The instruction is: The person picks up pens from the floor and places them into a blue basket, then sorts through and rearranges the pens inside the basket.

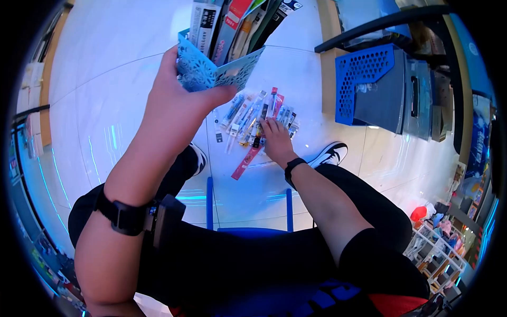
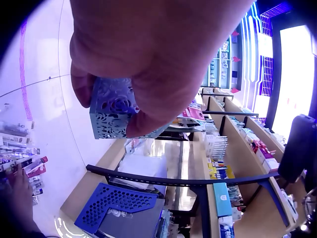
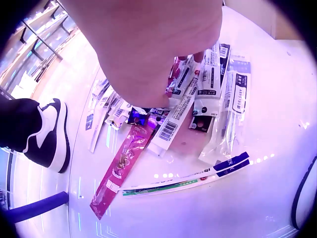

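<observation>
In the head view, the left hand (image 1: 174, 108) grips the box (image 1: 212, 74) and the right hand (image 1: 278, 141) touches packets (image 1: 246, 120) on the floor (image 1: 132, 31). The left wrist view shows thumb and fingers pinching the box. In the right wrist view, I cannot tell whether the hidden fingertips pinch a packet.

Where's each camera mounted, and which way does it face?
Head: on the head, facing forward and down; shows left hand, right hand, black-trousered legs.
Left wrist: on that wrist, facing a light-blue, boxy, lace-cut holder; left hand at top, right hand lower left.
Right wrist: on that wrist, facing slim, glossy plastic packets; right hand and one black-and-white shoe show.
Head and left wrist share the holder.
</observation>
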Motion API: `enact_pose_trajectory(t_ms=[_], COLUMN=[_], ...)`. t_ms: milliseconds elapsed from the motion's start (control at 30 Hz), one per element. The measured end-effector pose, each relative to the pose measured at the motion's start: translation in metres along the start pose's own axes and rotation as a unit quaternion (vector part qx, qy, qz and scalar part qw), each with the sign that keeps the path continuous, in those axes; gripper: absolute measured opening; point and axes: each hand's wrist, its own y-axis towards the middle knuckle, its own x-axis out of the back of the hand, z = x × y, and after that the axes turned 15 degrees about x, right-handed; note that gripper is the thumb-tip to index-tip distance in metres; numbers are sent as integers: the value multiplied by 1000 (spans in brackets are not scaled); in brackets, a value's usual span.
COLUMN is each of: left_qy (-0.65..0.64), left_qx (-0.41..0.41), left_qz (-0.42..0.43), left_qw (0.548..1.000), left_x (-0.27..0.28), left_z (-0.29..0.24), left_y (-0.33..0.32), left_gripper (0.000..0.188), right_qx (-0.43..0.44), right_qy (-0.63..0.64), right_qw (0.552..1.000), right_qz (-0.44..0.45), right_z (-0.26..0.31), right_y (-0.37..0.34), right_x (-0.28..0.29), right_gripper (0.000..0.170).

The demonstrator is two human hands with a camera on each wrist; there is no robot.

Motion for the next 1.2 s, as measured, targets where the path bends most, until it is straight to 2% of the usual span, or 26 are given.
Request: enact_pose_trajectory(t_ms=[133, 167, 400, 500, 567, 600, 667, 700, 900, 967, 1133, 1200], left_qy=[-20, -26, -27, -24, -17, -10, -3, 6, 16, 14, 17, -35], left_qx=[17, 26, 38, 45, 44, 44, 46, 50, 45, 47, 37, 19], left_qz=[46, 48, 48, 42, 38, 32, 26, 23, 28, 27, 22, 51], left_qw=[999, 998, 998, 998, 998, 998, 999, 998, 998, 998, 999, 998], left_x=[-13, -16, -23, -24, -24, -24, -24, -24, -23, -24, -25, -24], left_z=[-4, -4, -1, -4, -2, -2, -5, -5, -5, -6, -2, 1], left_y=[-7, -7, 0, -1, -1, 0, -2, -2, 2, 1, 3, 4], left_gripper=[92, 91, 90, 91, 91, 91, 91, 91, 91, 91, 91, 93], right_qx=[3, 21, 37, 36, 8, 11, 9, 8, 15, 45, 66, 71], right_qy=[37, 17, 43, 76, 28, 27, 29, 29, 51, 61, 13, -1], right_qw=[999, 997, 996, 996, 994, 994, 998, 998, 998, 993, 992, 989], right_qz=[-21, -68, -66, -24, -104, -107, -53, -53, -41, -92, -106, -129], right_z=[-12, -11, -18, -19, -8, -10, -15, -16, -28, -29, -24, -22], right_y=[-3, -4, -12, -14, -20, -20, -21, -22, -20, -20, -16, -7], right_x=[-16, -21, -25, -17, -4, -5, -8, -13, -30, -32, -5, 9], right_gripper=[60, 51, 48, 47, 47, 47, 51, 51, 32, 22, 16, 13])
